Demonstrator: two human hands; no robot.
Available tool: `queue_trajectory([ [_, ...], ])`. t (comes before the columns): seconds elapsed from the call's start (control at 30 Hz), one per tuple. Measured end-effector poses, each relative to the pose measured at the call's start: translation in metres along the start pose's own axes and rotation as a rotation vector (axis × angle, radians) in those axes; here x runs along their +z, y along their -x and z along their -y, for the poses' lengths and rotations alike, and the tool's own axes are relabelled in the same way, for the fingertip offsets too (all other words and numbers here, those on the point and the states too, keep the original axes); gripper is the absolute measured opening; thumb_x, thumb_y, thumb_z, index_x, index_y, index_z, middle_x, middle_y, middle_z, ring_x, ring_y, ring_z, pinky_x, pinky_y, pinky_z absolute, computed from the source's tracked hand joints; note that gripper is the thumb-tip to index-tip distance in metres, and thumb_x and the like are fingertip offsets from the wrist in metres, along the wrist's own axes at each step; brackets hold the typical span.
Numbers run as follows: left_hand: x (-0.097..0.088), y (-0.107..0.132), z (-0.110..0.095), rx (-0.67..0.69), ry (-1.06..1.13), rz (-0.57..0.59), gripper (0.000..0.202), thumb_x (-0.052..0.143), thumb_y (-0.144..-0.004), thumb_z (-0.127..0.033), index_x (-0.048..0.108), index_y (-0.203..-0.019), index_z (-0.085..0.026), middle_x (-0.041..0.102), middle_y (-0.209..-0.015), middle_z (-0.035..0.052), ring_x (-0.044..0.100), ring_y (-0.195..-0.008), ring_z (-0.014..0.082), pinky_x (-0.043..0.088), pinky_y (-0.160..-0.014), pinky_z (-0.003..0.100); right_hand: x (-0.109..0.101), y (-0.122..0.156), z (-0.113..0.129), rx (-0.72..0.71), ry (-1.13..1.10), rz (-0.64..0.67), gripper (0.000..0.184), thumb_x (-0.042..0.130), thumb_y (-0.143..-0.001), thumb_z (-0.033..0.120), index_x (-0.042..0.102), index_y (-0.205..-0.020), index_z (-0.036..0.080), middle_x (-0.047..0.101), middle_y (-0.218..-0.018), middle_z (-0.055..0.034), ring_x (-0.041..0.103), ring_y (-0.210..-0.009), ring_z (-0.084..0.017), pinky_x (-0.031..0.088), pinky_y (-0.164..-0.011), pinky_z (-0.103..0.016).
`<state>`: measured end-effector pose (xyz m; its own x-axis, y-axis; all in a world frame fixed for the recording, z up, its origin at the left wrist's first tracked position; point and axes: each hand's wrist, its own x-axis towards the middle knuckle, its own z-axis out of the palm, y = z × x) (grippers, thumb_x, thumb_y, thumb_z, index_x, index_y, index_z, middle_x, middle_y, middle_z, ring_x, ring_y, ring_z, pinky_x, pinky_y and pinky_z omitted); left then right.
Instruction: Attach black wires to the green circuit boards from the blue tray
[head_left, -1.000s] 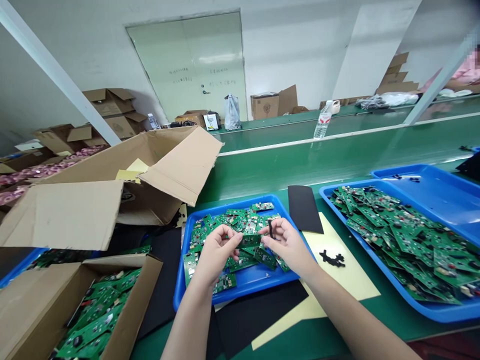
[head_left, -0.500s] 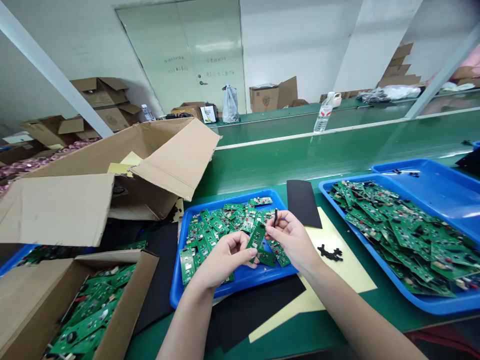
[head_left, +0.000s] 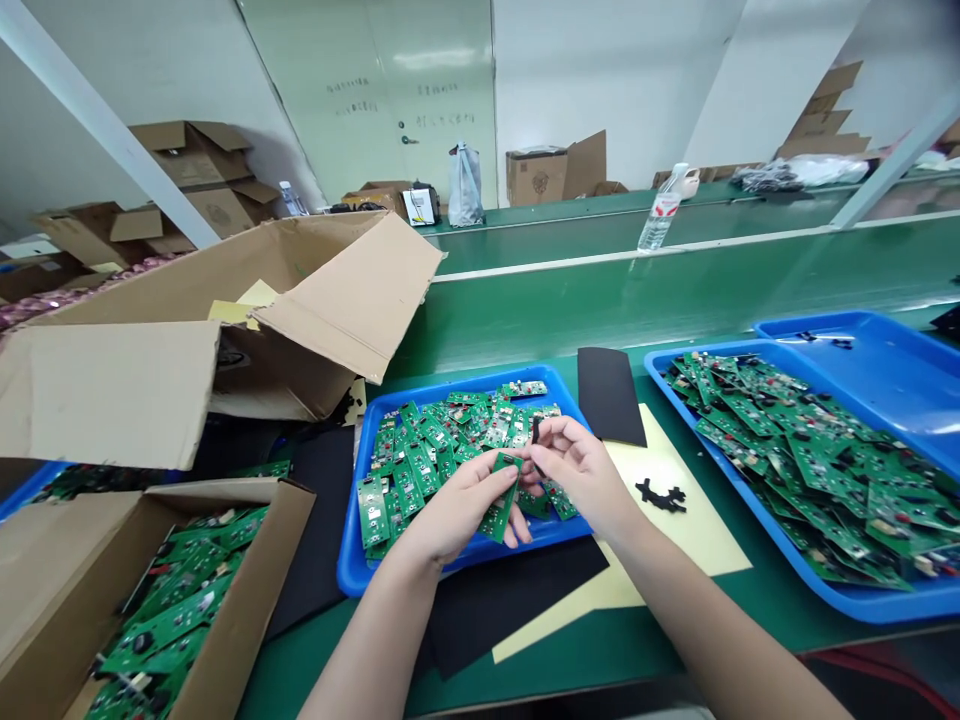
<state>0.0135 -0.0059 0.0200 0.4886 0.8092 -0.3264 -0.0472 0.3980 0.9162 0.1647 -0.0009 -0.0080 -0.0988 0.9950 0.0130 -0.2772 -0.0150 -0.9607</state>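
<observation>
The person's left hand (head_left: 457,512) is closed on a green circuit board (head_left: 501,497), fingers and thumb pinching it; the board stands tilted, its lower end angled down toward the tray. The right hand (head_left: 579,470) is closed too, its fingertips (head_left: 546,433) pinching a small black strip (head_left: 535,431) just beside the board's upper end; I can't tell whether the strip touches the board. Directly beneath both hands sits a blue tray (head_left: 356,555), heaped with loose circuit boards (head_left: 420,465); the left hand's fingers hover close above them. Right of the grip, a black sheet (head_left: 611,395) lies beyond the tray; nearer, a yellow sheet (head_left: 697,535) carries a black foam piece (head_left: 660,493). Farther right, a larger blue tray (head_left: 885,605) holds a thick layer of green boards (head_left: 810,470), with another blue tray (head_left: 870,370) behind it. Left of the grip, a cardboard box (head_left: 255,570) holds more boards (head_left: 176,625); a big open carton (head_left: 322,290) stands beyond it, its flaps spread; a plastic water bottle (head_left: 658,222) stands on the green workbench (head_left: 600,285), well ahead of the hands.
</observation>
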Motion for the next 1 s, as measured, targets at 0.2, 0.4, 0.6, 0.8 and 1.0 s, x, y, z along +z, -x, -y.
queue_trajectory([
  [0.2,-0.001,-0.005,0.004,0.028,0.045,-0.090,0.029,0.049,-0.080,-0.028,0.056,-0.105,-0.015,0.061,-0.064,-0.0010,0.052,-0.038,0.0079,0.039,-0.037,0.019,-0.010,0.002,0.001,-0.158,0.341,0.064,0.016,0.054,-0.085,0.036,0.056,-0.082,0.021,0.061,-0.068,-0.0004,0.061,-0.058,-0.015,0.052,-0.056,-0.027],
  [0.4,0.002,-0.007,0.005,0.051,-0.021,-0.124,0.020,0.043,-0.079,-0.023,0.058,-0.089,-0.013,0.058,-0.058,-0.0017,0.050,-0.040,0.0083,0.039,-0.037,0.018,-0.010,0.005,0.000,-0.442,0.686,0.110,0.018,0.048,-0.089,0.022,0.066,-0.092,0.020,0.066,-0.071,-0.0022,0.061,-0.063,-0.015,0.051,-0.064,-0.028],
  [0.6,0.004,-0.008,0.005,0.050,-0.011,-0.156,0.018,0.044,-0.078,-0.020,0.058,-0.086,-0.013,0.060,-0.063,0.0002,0.052,-0.041,0.0089,0.039,-0.035,0.018,-0.010,0.006,-0.001,-0.484,0.735,0.116,0.024,0.047,-0.091,0.019,0.067,-0.102,0.022,0.068,-0.076,-0.0024,0.062,-0.064,-0.015,0.052,-0.066,-0.028],
  [0.8,0.005,-0.011,0.008,0.052,-0.004,-0.172,0.024,0.042,-0.078,-0.017,0.060,-0.093,-0.011,0.058,-0.056,-0.0012,0.053,-0.040,0.0095,0.039,-0.035,0.018,-0.011,0.008,-0.007,-0.477,0.776,0.124,0.040,0.044,-0.090,0.017,0.051,-0.129,0.022,0.067,-0.073,-0.0009,0.062,-0.063,-0.015,0.053,-0.063,-0.027],
  [1.0,0.006,-0.011,0.007,0.052,-0.009,-0.166,0.032,0.039,-0.079,-0.019,0.059,-0.102,-0.009,0.052,-0.045,-0.0045,0.047,-0.032,0.0091,0.037,-0.034,0.019,-0.010,0.009,-0.007,-0.515,0.794,0.160,0.052,0.042,-0.092,0.017,0.031,-0.142,0.023,0.064,-0.072,-0.0004,0.062,-0.067,-0.015,0.053,-0.064,-0.027],
])
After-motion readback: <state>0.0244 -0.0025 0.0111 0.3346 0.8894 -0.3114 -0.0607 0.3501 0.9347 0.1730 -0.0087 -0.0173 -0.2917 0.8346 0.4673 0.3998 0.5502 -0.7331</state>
